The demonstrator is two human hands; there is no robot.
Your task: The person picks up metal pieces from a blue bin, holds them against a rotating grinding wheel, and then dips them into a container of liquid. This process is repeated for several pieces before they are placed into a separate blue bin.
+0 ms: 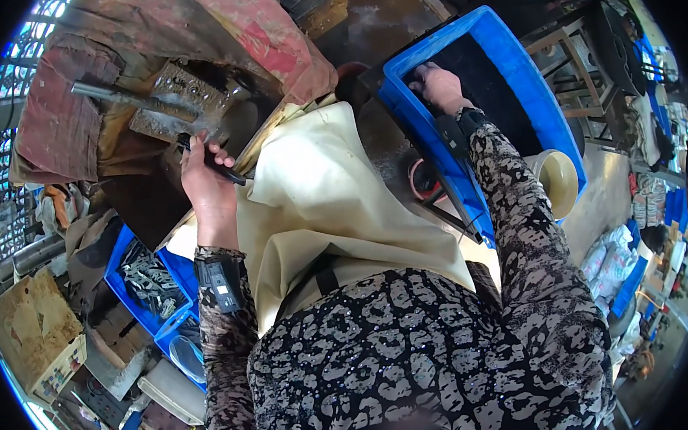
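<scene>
My left hand [206,180] is closed around a slim black bar-like piece [231,174], whose two ends stick out past the fingers. Just beyond it stands a metal block [157,125] with a steel rod [136,100] lying across it. Over on the right, my right hand [440,89] reaches into a blue plastic bin [537,85], close to its left wall. Its fingers are curled, and whatever they hold is hidden. The inside of the bin is dark, so its contents cannot be made out. A cream apron [317,169] covers my lap.
Blue crates with many small metal pieces [149,274] stand at lower left. Worn reddish cloth [270,42] drapes over the machine at the far side. A cream bucket [556,182] sits by the bin's near end, and a metal stool frame [575,67] stands right of it.
</scene>
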